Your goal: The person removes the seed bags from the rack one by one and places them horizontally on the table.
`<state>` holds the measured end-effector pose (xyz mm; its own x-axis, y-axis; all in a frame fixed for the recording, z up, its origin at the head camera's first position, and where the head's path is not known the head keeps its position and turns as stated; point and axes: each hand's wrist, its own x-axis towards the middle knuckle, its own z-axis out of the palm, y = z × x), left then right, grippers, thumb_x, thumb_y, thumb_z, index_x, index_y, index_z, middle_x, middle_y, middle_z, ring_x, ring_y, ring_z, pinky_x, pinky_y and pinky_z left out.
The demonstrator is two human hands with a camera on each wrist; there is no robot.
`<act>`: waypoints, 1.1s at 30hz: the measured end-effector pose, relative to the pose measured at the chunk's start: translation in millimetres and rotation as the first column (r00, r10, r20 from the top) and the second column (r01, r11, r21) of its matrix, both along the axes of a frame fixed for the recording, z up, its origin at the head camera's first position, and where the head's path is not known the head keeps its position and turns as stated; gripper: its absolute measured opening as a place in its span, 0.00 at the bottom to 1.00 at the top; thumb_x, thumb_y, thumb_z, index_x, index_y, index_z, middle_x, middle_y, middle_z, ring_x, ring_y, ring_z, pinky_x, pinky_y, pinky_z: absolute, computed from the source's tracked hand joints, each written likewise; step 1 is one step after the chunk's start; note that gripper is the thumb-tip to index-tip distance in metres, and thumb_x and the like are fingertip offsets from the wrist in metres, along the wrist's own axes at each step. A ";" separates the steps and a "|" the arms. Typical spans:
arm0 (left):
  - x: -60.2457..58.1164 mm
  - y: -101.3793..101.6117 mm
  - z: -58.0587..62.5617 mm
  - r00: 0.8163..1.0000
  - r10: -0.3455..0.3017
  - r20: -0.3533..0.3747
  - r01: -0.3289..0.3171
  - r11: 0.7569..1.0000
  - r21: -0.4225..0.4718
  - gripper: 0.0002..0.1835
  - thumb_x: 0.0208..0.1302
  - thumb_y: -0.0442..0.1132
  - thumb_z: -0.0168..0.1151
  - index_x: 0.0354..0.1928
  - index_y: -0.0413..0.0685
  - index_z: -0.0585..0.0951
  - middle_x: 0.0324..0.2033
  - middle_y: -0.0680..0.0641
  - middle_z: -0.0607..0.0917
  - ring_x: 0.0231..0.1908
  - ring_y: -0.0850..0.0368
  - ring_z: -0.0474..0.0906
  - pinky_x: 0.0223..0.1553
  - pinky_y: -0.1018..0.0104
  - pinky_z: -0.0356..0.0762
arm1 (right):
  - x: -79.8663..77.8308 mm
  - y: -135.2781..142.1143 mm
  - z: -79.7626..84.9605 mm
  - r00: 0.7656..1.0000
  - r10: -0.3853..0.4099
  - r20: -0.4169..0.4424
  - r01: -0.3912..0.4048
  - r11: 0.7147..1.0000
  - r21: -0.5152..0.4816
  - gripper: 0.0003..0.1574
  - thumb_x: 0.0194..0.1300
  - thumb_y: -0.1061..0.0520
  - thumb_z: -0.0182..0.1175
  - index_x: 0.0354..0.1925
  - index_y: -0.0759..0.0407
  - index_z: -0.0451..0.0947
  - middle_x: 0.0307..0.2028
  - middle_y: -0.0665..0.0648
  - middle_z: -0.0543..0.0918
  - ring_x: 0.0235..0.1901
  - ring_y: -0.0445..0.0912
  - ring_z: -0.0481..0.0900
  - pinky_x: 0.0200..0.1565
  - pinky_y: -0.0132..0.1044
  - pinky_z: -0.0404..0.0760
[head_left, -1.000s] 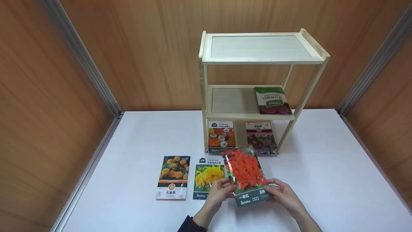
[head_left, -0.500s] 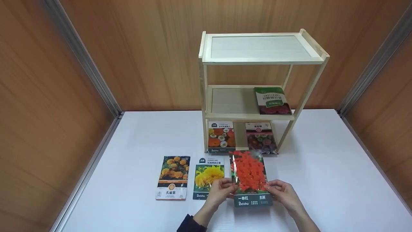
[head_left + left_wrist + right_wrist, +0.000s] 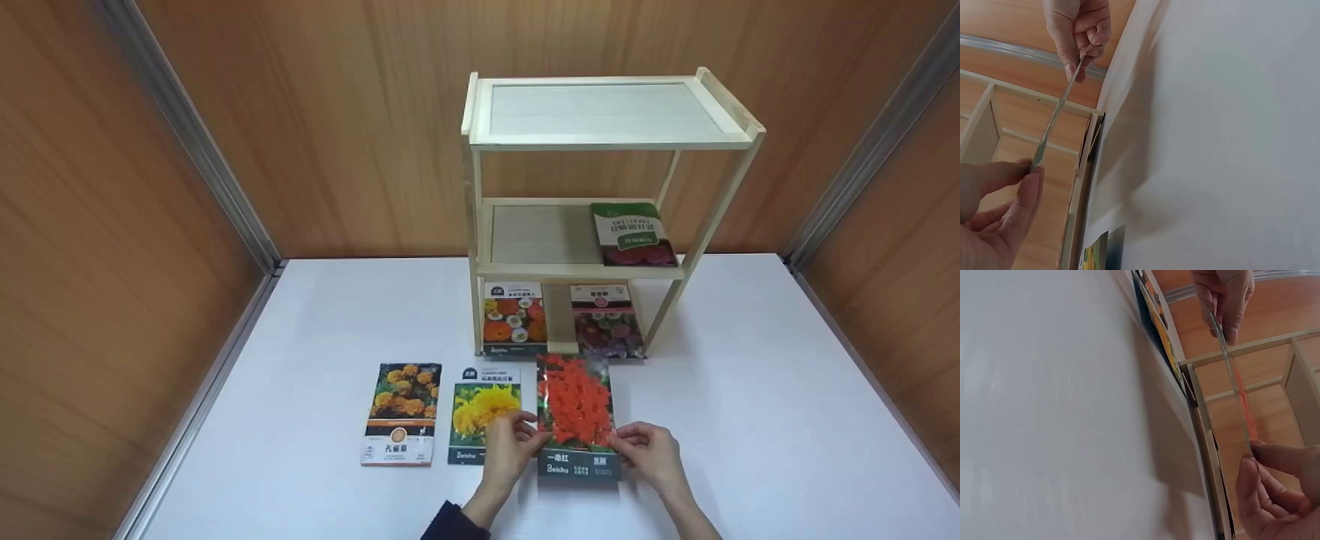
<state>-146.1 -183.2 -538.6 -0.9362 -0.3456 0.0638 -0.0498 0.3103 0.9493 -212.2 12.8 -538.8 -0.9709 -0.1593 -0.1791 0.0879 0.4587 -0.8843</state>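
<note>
A seed packet with red flowers [image 3: 576,401] is held upright to the view, just above the white table. My left hand [image 3: 511,450] pinches its left edge between thumb and fingers, in front of part of the yellow-flower seed packet [image 3: 480,409]. On the opposite edge my right hand [image 3: 652,454] pinches it the same way. Both wrist views show the packet edge-on, spanning the two hands, with a gap between it and the table. An orange marigold seed packet [image 3: 401,412] lies farther left on the table.
A pale wooden shelf rack [image 3: 581,271] stands behind the hands. Its middle tier bears a green and white packet [image 3: 634,234]. Below lie an orange-and-white flower packet [image 3: 515,321] and a purple flower packet [image 3: 607,322]. Wooden panels [image 3: 360,135] enclose the table.
The red-flower packet has turned from a tilt to nearly straight, and has shifted slightly left with both hands. Both hands keep their pinch on it. The other packets stay put.
</note>
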 end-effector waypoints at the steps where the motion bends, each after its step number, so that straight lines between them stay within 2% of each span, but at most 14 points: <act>1: -0.6 0.0 -1.6 1.000 0.001 -0.010 -0.002 1.000 -0.015 0.12 0.43 0.32 0.69 0.31 0.35 0.79 0.17 0.52 0.77 0.18 0.65 0.73 0.16 0.75 0.72 | -1.4 -0.3 -1.2 1.000 0.009 -0.008 -0.009 1.000 0.017 0.08 0.49 0.63 0.65 0.28 0.68 0.78 0.19 0.55 0.79 0.16 0.44 0.75 0.19 0.33 0.76; 5: -4.1 -1.4 -8.1 1.000 0.002 -0.031 -0.005 0.995 -0.104 0.11 0.43 0.32 0.70 0.29 0.35 0.79 0.16 0.51 0.78 0.18 0.65 0.72 0.16 0.75 0.70 | -7.1 -2.4 -5.4 0.999 0.038 -0.029 -0.036 0.996 0.078 0.08 0.48 0.63 0.66 0.27 0.68 0.78 0.18 0.54 0.79 0.16 0.43 0.76 0.18 0.32 0.75; 10: -11.1 -1.8 -11.9 0.999 0.011 -0.036 -0.019 0.976 -0.219 0.10 0.41 0.30 0.70 0.26 0.35 0.78 0.15 0.51 0.78 0.17 0.65 0.72 0.16 0.74 0.69 | -13.9 -6.3 -10.3 0.998 0.056 -0.032 -0.052 0.993 0.106 0.08 0.47 0.63 0.66 0.25 0.68 0.78 0.16 0.53 0.77 0.15 0.42 0.74 0.18 0.31 0.75; 15: -19.2 -0.1 -12.2 1.000 0.017 0.005 -0.015 0.943 -0.332 0.09 0.41 0.30 0.70 0.24 0.36 0.78 0.14 0.52 0.76 0.16 0.65 0.71 0.17 0.73 0.68 | -20.2 -9.9 -14.6 0.998 0.061 -0.020 -0.058 0.993 0.102 0.07 0.47 0.66 0.65 0.25 0.69 0.77 0.16 0.54 0.76 0.15 0.42 0.74 0.18 0.33 0.76; 20: -25.5 0.6 -13.4 0.999 0.040 0.006 -0.033 0.895 -0.445 0.08 0.40 0.30 0.70 0.20 0.37 0.78 0.14 0.51 0.76 0.16 0.63 0.69 0.17 0.71 0.67 | -25.9 -12.8 -15.9 0.998 0.066 0.011 -0.067 0.991 0.118 0.06 0.47 0.66 0.64 0.24 0.70 0.76 0.15 0.54 0.76 0.14 0.42 0.74 0.18 0.32 0.76; 23: -27.4 1.0 -15.5 0.999 0.053 -0.006 -0.050 0.876 -0.480 0.08 0.38 0.30 0.70 0.18 0.38 0.78 0.13 0.51 0.75 0.16 0.61 0.68 0.18 0.70 0.67 | -29.0 -13.5 -16.7 0.997 0.067 0.034 -0.071 0.989 0.129 0.06 0.47 0.66 0.64 0.23 0.69 0.76 0.15 0.54 0.76 0.13 0.42 0.74 0.17 0.32 0.75; 29: -28.7 3.0 -17.3 0.998 0.060 -0.019 -0.061 0.868 -0.493 0.09 0.37 0.27 0.68 0.15 0.40 0.76 0.11 0.51 0.73 0.16 0.61 0.68 0.17 0.68 0.66 | -33.3 -12.7 -15.2 0.993 0.082 0.081 -0.094 0.983 0.156 0.08 0.47 0.65 0.65 0.23 0.68 0.75 0.16 0.55 0.76 0.12 0.42 0.74 0.17 0.32 0.76; 33: -29.1 5.1 -15.5 0.998 0.054 -0.033 -0.063 0.850 -0.523 0.09 0.36 0.26 0.67 0.14 0.39 0.75 0.12 0.48 0.74 0.17 0.60 0.69 0.17 0.67 0.67 | -34.4 -12.7 -14.5 0.992 0.085 0.091 -0.099 0.982 0.164 0.10 0.47 0.63 0.67 0.23 0.68 0.75 0.16 0.56 0.76 0.13 0.42 0.75 0.18 0.32 0.76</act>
<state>-175.2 -178.1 -554.1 -0.9124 -0.3109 0.2661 -0.0698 0.7588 0.6475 -246.5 0.1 -553.3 -0.9341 -0.2077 -0.2904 0.1087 0.6093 -0.7854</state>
